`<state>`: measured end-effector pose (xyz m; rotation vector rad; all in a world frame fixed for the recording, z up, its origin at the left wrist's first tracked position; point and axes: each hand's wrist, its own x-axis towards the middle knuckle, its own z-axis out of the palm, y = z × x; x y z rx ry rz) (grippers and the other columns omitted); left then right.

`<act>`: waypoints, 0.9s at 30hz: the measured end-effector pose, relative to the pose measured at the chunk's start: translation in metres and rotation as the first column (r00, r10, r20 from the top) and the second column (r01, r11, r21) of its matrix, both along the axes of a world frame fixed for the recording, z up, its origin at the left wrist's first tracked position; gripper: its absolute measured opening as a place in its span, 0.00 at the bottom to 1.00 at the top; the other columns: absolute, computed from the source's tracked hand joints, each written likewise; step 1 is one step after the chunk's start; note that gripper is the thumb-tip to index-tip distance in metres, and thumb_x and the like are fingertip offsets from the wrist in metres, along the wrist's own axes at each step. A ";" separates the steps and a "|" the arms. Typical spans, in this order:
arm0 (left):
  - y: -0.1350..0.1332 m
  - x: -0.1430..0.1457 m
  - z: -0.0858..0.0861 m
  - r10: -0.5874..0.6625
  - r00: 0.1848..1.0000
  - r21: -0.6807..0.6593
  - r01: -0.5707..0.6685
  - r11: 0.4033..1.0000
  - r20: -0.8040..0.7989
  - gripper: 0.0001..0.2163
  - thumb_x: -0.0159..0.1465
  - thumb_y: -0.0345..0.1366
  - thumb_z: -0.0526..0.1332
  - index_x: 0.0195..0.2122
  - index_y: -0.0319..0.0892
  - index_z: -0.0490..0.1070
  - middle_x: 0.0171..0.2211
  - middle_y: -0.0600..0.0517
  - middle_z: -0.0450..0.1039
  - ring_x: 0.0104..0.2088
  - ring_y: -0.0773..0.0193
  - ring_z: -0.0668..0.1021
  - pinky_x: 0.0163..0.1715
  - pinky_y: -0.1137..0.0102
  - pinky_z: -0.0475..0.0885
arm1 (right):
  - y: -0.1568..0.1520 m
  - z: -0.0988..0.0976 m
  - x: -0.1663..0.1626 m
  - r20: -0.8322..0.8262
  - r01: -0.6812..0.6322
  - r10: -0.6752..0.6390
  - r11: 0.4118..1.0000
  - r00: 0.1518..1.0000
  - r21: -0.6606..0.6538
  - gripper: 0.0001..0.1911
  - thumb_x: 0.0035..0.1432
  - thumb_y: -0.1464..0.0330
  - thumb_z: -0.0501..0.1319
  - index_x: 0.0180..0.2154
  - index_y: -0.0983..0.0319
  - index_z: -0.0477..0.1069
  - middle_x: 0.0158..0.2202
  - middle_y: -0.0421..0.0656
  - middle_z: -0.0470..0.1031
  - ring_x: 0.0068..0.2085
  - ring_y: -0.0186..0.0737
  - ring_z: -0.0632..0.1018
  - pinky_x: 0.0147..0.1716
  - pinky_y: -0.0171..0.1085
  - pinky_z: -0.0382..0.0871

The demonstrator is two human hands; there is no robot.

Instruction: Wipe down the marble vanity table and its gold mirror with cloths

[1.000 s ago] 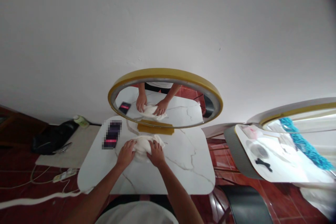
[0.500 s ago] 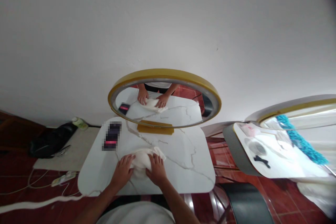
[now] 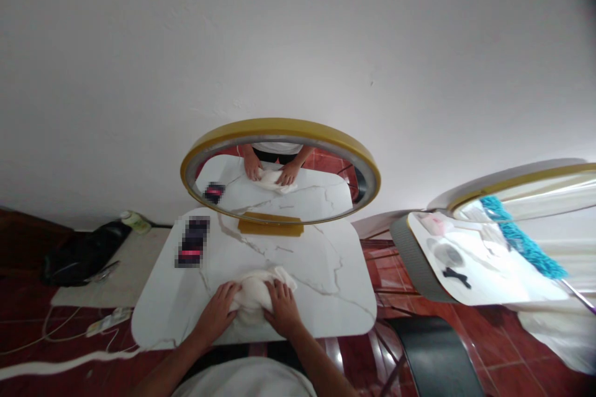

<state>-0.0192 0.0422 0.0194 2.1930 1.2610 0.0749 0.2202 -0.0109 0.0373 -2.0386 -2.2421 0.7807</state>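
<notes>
A bunched white cloth (image 3: 254, 290) lies on the white marble-patterned table (image 3: 326, 307), close to its front edge. My left hand (image 3: 220, 309) grips the cloth's left side with bent fingers. From the right, my right hand (image 3: 283, 310) holds the other side, its fingers over the top and the thumb against the near face. The bundle is squeezed between both hands, and its loose end shows beyond my right fingers. Both hands and the cloth are reflected in the gold-rimmed mirror (image 3: 280, 124) behind.
A blurred-out dark object (image 3: 192, 242) rests at the table's left. To the right are a black chair (image 3: 435, 353), a second white table (image 3: 498, 285) and a blue fluffy duster (image 3: 526, 245). A black bag (image 3: 86, 254) and a power strip (image 3: 109, 321) are at the left.
The cloth and both hands have come slightly nearer the table's front edge. Both hands keep their hold. The whole view has shifted a little.
</notes>
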 end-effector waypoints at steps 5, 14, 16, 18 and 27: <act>0.047 0.031 0.003 0.082 0.997 0.141 -0.081 0.987 -0.001 0.25 0.56 0.28 0.52 0.56 0.44 0.59 0.57 0.48 0.62 0.59 0.59 0.62 0.59 0.60 0.57 | 0.048 0.010 0.008 0.057 0.120 -0.128 0.984 0.990 0.129 0.35 0.56 0.63 0.59 0.63 0.53 0.49 0.62 0.47 0.55 0.58 0.50 0.62 0.54 0.46 0.57; 0.072 0.062 0.001 0.123 0.992 0.239 -0.125 0.963 0.023 0.26 0.58 0.27 0.49 0.60 0.41 0.55 0.58 0.46 0.60 0.59 0.60 0.61 0.58 0.61 0.57 | 0.080 0.015 0.023 0.050 0.164 -0.176 0.969 0.983 0.183 0.34 0.57 0.65 0.57 0.63 0.54 0.48 0.62 0.46 0.54 0.55 0.48 0.63 0.53 0.45 0.57; 0.057 0.061 -0.001 0.133 0.991 0.256 -0.132 0.958 0.017 0.27 0.58 0.27 0.49 0.61 0.41 0.54 0.58 0.46 0.59 0.59 0.59 0.61 0.58 0.60 0.57 | 0.069 0.016 0.024 0.047 0.166 -0.177 0.969 0.983 0.184 0.34 0.56 0.65 0.57 0.63 0.54 0.50 0.61 0.47 0.55 0.55 0.49 0.63 0.53 0.46 0.57; 0.036 0.059 -0.003 0.140 0.990 0.269 -0.137 0.954 0.006 0.28 0.58 0.27 0.49 0.61 0.43 0.54 0.59 0.47 0.59 0.59 0.58 0.61 0.57 0.60 0.58 | 0.052 0.015 0.025 0.037 0.156 -0.164 0.973 0.986 0.172 0.35 0.55 0.64 0.59 0.62 0.54 0.51 0.61 0.47 0.56 0.55 0.50 0.63 0.53 0.47 0.56; -0.055 0.032 -0.012 -0.051 0.998 0.060 0.053 0.997 -0.038 0.31 0.54 0.33 0.56 0.61 0.46 0.55 0.58 0.48 0.61 0.59 0.55 0.61 0.59 0.60 0.57 | -0.053 -0.001 0.045 -0.044 0.021 -0.020 1.000 0.999 0.007 0.42 0.49 0.56 0.62 0.63 0.52 0.48 0.62 0.46 0.56 0.58 0.52 0.59 0.58 0.48 0.50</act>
